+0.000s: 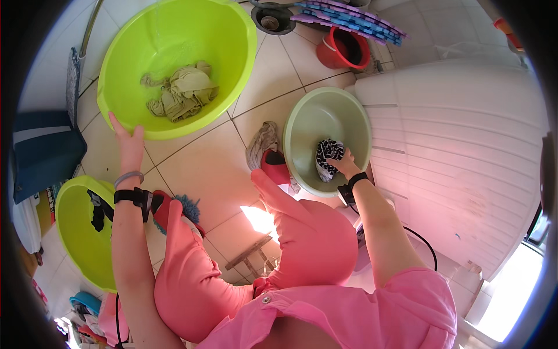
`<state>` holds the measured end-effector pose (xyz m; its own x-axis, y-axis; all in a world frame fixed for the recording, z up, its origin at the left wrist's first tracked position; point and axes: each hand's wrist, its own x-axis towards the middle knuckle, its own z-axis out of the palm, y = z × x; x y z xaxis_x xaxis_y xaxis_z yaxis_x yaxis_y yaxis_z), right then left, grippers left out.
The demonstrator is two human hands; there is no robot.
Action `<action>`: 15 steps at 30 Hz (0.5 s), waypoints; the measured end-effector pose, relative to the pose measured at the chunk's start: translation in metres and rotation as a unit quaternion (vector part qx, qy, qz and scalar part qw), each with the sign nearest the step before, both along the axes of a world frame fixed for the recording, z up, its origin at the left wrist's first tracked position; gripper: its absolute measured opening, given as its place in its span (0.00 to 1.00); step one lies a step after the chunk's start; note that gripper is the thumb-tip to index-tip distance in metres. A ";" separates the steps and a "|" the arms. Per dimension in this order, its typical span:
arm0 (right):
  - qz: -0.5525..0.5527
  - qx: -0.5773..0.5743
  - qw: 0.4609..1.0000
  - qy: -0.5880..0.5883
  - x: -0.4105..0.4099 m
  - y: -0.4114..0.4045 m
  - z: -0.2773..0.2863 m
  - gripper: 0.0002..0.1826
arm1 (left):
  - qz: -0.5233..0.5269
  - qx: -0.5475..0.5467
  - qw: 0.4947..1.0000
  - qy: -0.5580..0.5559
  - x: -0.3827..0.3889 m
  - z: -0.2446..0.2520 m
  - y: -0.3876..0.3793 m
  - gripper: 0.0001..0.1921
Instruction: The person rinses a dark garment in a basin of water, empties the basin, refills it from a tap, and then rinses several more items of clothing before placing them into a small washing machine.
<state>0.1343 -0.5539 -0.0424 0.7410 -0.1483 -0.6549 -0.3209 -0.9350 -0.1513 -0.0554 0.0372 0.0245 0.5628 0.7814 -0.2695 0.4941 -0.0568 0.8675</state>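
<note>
My left hand is at the near left rim of a large lime-green plastic basin, its thumb and one finger spread against the edge; the other fingers are hidden. Crumpled khaki cloth lies inside, and a thin stream of water falls in from the top. My right hand reaches into a smaller pale-green basin. Its fingers grip a bunched black-and-white patterned cloth on that basin's bottom.
A red bucket stands near a floor drain and stacked foam mats. A ridged white panel rises at right. Another lime basin with dark cloth is at left. Greyish-brown cloth lies beside my red slipper.
</note>
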 end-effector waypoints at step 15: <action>-0.084 0.228 0.969 -0.041 0.003 -0.011 0.066 0.27 | 0.001 0.025 0.999 0.031 -0.001 -0.002 0.000 0.44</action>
